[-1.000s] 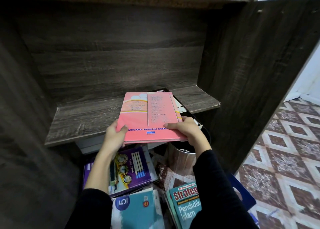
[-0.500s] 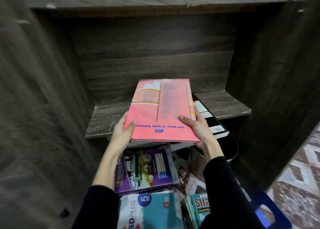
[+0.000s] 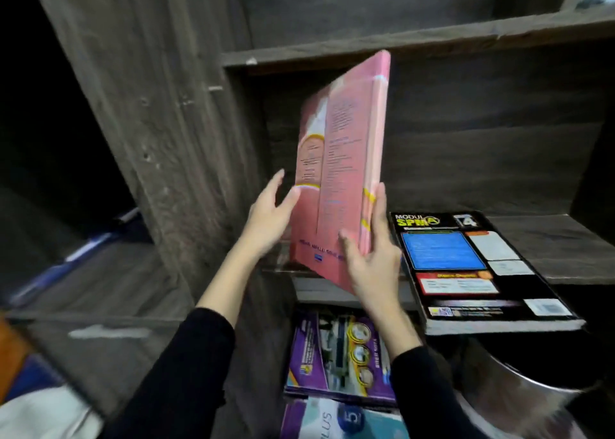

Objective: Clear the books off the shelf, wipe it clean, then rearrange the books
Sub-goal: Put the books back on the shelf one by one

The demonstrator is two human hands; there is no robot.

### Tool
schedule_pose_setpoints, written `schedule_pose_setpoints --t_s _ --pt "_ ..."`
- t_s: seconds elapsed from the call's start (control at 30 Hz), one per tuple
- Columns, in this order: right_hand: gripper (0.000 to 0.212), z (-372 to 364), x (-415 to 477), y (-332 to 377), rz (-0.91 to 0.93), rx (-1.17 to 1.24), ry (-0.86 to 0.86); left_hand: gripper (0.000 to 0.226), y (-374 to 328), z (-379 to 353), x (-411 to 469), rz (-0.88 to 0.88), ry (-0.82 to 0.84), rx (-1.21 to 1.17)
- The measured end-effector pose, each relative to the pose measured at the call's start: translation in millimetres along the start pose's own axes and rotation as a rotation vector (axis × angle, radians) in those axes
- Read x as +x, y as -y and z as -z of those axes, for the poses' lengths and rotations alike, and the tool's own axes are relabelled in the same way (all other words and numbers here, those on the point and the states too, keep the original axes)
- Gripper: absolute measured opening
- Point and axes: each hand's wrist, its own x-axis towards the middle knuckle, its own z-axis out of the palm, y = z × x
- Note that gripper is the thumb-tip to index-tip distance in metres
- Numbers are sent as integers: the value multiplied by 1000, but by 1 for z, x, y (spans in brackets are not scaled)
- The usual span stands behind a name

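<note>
Pink book: The pink book [image 3: 342, 172] is at the left end of the shelf [image 3: 549, 245], close to the side wall. It is almost standing up, and it leans a little.
Change: A moment ago it lay flat in both hands, out in front of the shelf. Now it is tipped up on its bottom edge. I cannot tell if that edge is touching the shelf yet.
Right hand: The right hand [image 3: 372, 259] grips the book low down. The thumb is on the cover and the fingers [image 3: 379, 202] wrap round the spine.
Left hand: The left hand [image 3: 269, 219] is mostly open. Its thumb rests on the cover near the left edge, and the other fingers point up, straight and loose.
Black book: The black book [image 3: 466, 265] lies flat on the shelf just to the right. It sticks out over the front edge.
Books below: The purple book [image 3: 339, 352] and others are down under the shelf.
What it means: I think the putting-back part has begun. This book looks like the first one to stand up. Many more books are waiting.
</note>
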Motion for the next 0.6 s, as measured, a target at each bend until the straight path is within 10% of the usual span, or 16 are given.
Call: schedule_pose_setpoints --t_s 0.13,0.27,0.6 --pt "79 -50 -19 -7 315 -163 9 82 -51 13 7 -175 25 -234" --pt "97 -83 -30 -32 405 -191 56 92 -48 25 10 -321 -8 26" --pt "105 -115 -35 -64 153 -142 551 79 9 41 12 -196 -177 40"
